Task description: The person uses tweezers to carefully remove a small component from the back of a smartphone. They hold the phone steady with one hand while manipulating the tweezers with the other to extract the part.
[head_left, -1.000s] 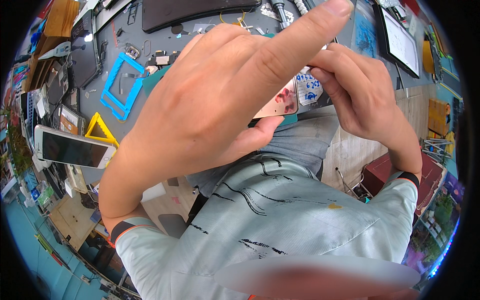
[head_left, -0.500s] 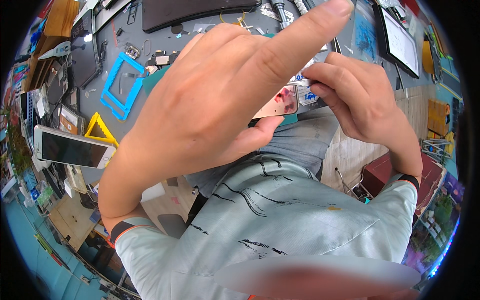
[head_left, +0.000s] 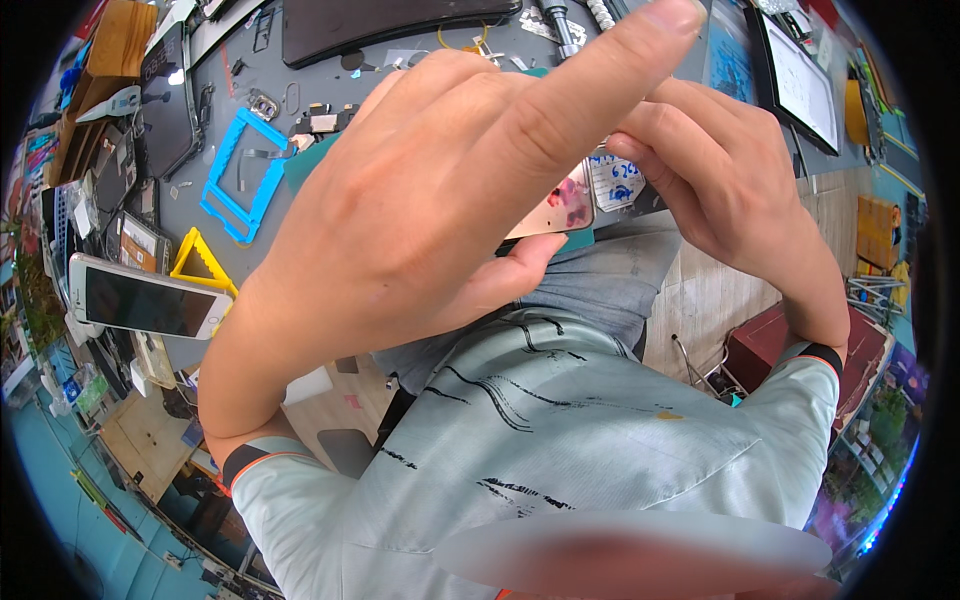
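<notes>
My left hand (head_left: 420, 190) arches over a pink-backed phone (head_left: 558, 208) with red blotches, index finger stretched up to the right, thumb along the phone's lower edge, other fingers curled and mostly hidden, apparently gripping it. The phone is over a teal mat (head_left: 312, 160), much of both hidden by that hand. Just right of the phone, my right hand (head_left: 700, 170) has thumb and index pinched near a small metallic bit, too hidden to name. A paper label (head_left: 618, 185) with blue handwriting lies below those fingertips.
A white phone (head_left: 145, 298) leans at left near a yellow frame (head_left: 200, 258) and blue frame (head_left: 240, 175). Loose parts cover the grey bench (head_left: 215, 90). A black slab (head_left: 390, 25) and metal tool (head_left: 560, 30) are at the back, a framed panel (head_left: 800, 75) at right.
My right hand has risen and shifted slightly since half a second ago; the silvery item at its fingertips is now mostly hidden. My left hand stays in place.
</notes>
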